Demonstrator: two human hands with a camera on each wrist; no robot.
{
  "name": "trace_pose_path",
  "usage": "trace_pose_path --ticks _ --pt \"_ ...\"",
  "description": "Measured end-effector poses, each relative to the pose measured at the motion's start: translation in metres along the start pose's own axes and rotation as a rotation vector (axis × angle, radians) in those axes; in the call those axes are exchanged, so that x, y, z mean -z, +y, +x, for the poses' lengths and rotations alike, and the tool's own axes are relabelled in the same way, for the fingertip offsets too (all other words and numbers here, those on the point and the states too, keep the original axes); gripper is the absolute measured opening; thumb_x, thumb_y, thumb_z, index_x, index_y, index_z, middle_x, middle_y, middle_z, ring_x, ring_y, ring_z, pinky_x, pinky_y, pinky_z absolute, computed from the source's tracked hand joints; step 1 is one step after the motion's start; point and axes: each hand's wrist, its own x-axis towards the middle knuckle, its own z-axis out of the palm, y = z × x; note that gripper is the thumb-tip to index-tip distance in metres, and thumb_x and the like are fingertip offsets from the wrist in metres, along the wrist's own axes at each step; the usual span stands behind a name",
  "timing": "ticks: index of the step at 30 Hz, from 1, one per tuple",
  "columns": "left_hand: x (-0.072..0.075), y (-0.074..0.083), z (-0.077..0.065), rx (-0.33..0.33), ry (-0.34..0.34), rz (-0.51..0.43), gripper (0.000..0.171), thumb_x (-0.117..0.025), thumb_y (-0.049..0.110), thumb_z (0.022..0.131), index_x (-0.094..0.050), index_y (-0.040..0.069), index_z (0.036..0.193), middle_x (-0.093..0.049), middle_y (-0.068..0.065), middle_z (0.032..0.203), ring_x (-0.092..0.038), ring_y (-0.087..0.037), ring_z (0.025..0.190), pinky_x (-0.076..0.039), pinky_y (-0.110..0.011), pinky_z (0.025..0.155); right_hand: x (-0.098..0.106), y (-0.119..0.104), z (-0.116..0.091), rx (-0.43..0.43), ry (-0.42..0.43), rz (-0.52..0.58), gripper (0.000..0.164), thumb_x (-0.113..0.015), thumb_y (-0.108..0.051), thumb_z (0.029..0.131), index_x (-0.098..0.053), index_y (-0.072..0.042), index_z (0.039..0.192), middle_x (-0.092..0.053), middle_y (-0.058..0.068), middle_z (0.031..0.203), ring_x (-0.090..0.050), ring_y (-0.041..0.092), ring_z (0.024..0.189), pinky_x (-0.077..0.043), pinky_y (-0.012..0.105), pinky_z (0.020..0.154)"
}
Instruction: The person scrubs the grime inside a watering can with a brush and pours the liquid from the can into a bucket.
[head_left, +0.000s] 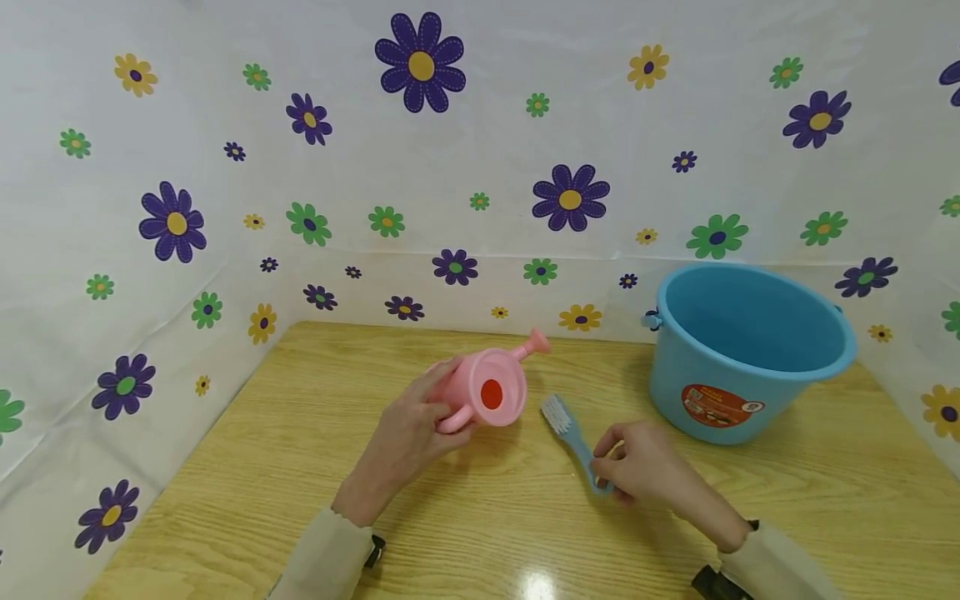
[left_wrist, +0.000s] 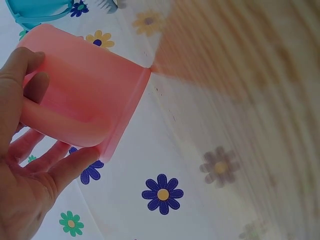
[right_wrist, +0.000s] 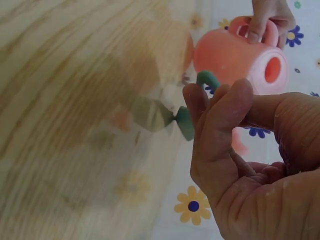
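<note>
My left hand [head_left: 408, 425] holds a pink toy watering can [head_left: 463, 387] by its handle side, tipped so one round end with a red spot faces me. Its spout [head_left: 534, 343] points to the back right. The left wrist view shows the fingers around the can's handle [left_wrist: 65, 122]. To the right, my right hand [head_left: 648, 467] pinches the handle end of a light blue brush [head_left: 576, 442] low over the table. The white bristles [head_left: 557, 413] point away from me. In the right wrist view my fingers hide most of the brush handle [right_wrist: 185, 123].
A blue bucket [head_left: 671, 375] with an orange-red label stands on the wooden table [head_left: 300, 467] at the back right, beyond my right hand. A white sheet with printed flowers [head_left: 480, 150] hangs behind and along the sides of the table.
</note>
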Motion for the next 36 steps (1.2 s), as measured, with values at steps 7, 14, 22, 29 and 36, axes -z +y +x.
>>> trace_pose_path --ticks 7,14,22,29,36 --pt "-0.001 -0.001 0.000 -0.005 -0.007 0.000 0.030 -0.089 0.018 0.079 -0.066 0.008 0.062 -0.058 -0.013 0.148 -0.058 -0.033 0.136 -0.052 -0.042 0.108 -0.009 0.005 0.000 0.060 -0.070 0.037 0.025 -0.071 -0.004 0.088 -0.063 0.005 0.110 -0.070 0.007 0.073 -0.068 0.018 0.052 -0.060 0.031 0.053" --pt "-0.001 0.000 0.001 0.003 -0.014 0.000 0.027 -0.089 0.017 0.079 -0.068 0.008 0.065 -0.058 -0.013 0.148 -0.057 -0.034 0.137 -0.052 -0.042 0.107 -0.020 0.005 0.002 0.059 -0.107 0.015 0.020 -0.072 -0.004 0.088 -0.066 0.005 0.105 -0.075 0.007 0.077 -0.071 0.018 0.055 -0.059 0.028 0.054" --pt "-0.001 0.000 0.000 0.010 -0.013 0.011 0.028 -0.089 0.017 0.079 -0.067 0.008 0.064 -0.058 -0.013 0.148 -0.057 -0.034 0.137 -0.053 -0.042 0.106 -0.026 0.001 0.001 0.075 -0.110 -0.015 0.012 -0.073 -0.003 0.088 -0.068 0.005 0.097 -0.075 0.007 0.074 -0.069 0.017 0.049 -0.058 0.028 0.047" --pt "-0.001 0.000 0.000 0.002 -0.007 0.016 0.028 -0.089 0.017 0.079 -0.067 0.008 0.063 -0.059 -0.013 0.147 -0.058 -0.034 0.136 -0.053 -0.042 0.106 -0.029 -0.002 0.002 0.045 -0.119 -0.014 0.011 -0.073 -0.005 0.089 -0.068 0.002 0.095 -0.071 0.005 0.066 -0.067 0.015 0.048 -0.058 0.028 0.046" --pt "0.000 0.001 0.001 0.007 -0.008 0.013 0.026 -0.090 0.017 0.078 -0.069 0.008 0.065 -0.059 -0.013 0.147 -0.059 -0.034 0.135 -0.053 -0.042 0.106 -0.022 -0.003 0.002 0.066 -0.152 -0.006 0.014 -0.069 -0.015 0.095 -0.068 -0.001 0.098 -0.069 0.005 0.065 -0.065 0.015 0.047 -0.057 0.028 0.047"
